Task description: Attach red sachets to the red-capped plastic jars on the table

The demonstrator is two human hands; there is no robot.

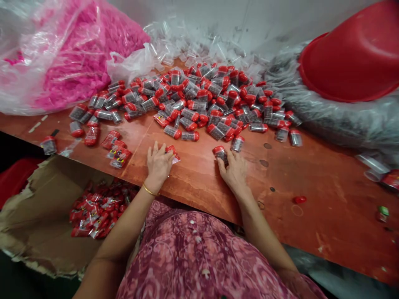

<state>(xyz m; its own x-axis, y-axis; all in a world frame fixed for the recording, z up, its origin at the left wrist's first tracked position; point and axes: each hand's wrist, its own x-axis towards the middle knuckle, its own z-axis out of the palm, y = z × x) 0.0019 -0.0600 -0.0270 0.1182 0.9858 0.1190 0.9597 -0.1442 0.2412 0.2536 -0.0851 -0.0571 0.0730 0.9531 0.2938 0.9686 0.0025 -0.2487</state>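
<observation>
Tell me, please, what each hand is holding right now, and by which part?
The left hand rests on a red packet, fingers over its left edge. The right hand touches a red-capped tube with its fingers; no firm hold shows.

A: What do the hands touch?

B: The left hand (158, 162) lies flat on the worktop (311, 195), its fingers on a small red packet (173, 152). The right hand (234, 169) touches a red-capped tube (220, 152) with its fingertips.

A: And around them?

B: Behind lies a big pile of capped tubes (199, 99). A pink bag (62, 54) is at the far left, a red basin (355, 58) at the far right. Below the worktop edge, a cardboard box (37, 224) holds red packets (96, 211).
</observation>
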